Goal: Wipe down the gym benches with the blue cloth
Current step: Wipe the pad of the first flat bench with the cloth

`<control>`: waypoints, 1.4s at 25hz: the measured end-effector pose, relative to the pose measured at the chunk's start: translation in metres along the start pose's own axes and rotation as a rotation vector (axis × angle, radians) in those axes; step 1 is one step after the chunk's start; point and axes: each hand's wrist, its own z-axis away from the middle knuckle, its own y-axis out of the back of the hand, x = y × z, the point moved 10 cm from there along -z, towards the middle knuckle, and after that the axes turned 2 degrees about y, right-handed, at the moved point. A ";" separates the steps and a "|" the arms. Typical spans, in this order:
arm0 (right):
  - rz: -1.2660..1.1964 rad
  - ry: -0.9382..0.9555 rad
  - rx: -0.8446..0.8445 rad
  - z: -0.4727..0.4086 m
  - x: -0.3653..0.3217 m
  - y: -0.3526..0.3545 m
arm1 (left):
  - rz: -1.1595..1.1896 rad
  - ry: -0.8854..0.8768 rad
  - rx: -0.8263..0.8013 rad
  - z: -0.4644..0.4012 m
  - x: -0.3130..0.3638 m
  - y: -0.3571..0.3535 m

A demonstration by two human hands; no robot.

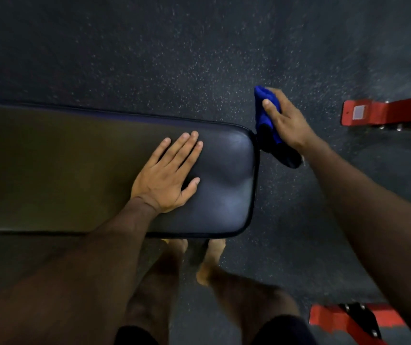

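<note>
Blue cloth, black bench, speckled floor, red frame

No readable txt anywhere; pale sticker on red frame too blurred to read.

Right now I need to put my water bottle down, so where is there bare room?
The bench pad is bare left of the left hand. The floor beyond its far edge is open. Crowded: the right end, with the right hand, blue cloth and red frame.
</note>
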 end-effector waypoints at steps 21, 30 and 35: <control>0.282 0.483 -0.819 -0.004 -0.024 -0.067 | 0.088 1.240 0.155 0.073 -0.029 -0.002; 0.274 0.651 -0.825 -0.016 -0.091 -0.116 | -0.012 1.197 0.227 0.075 -0.030 0.000; 0.365 0.712 -0.840 -0.033 -0.160 -0.181 | -0.015 1.199 0.240 0.069 -0.030 0.000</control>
